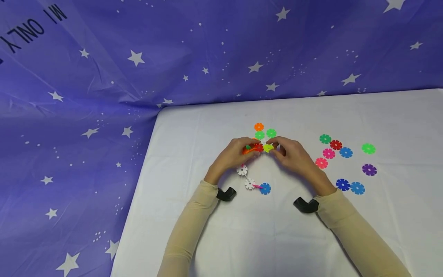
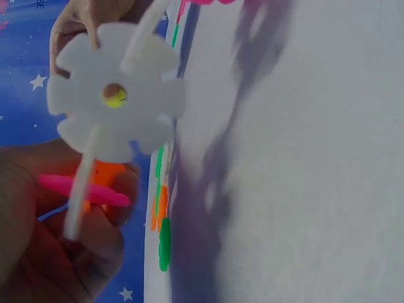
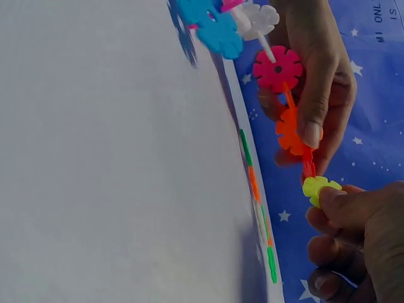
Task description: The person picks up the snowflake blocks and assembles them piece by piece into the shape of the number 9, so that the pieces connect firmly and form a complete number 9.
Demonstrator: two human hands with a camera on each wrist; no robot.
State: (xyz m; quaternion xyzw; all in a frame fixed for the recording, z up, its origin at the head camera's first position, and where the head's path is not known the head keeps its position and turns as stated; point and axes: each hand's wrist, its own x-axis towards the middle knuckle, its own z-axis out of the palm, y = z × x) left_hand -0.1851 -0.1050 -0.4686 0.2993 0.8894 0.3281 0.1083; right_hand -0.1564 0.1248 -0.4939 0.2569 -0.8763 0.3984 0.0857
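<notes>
My left hand (image 1: 235,152) pinches an orange notched plastic disc (image 3: 288,131) that belongs to a chain of interlocking flower discs. Between thumb and fingers, my right hand (image 1: 290,154) pinches a yellow disc (image 3: 315,188). The yellow disc meets a red disc (image 1: 258,147), seen edge-on in the right wrist view; whether their slots are fully locked I cannot tell. From the orange disc the chain runs through a pink disc (image 3: 278,69) and white discs (image 1: 242,170) to a blue disc (image 1: 265,188). A white disc (image 2: 151,95) looms large in the left wrist view.
Beyond the hands lie loose orange (image 1: 258,126) and green discs (image 1: 271,133) on the white table (image 1: 242,238). Several more, including a purple disc (image 1: 369,169) and a dark blue disc (image 1: 343,184), are spread at the right. A purple star-patterned curtain (image 1: 207,50) borders the table.
</notes>
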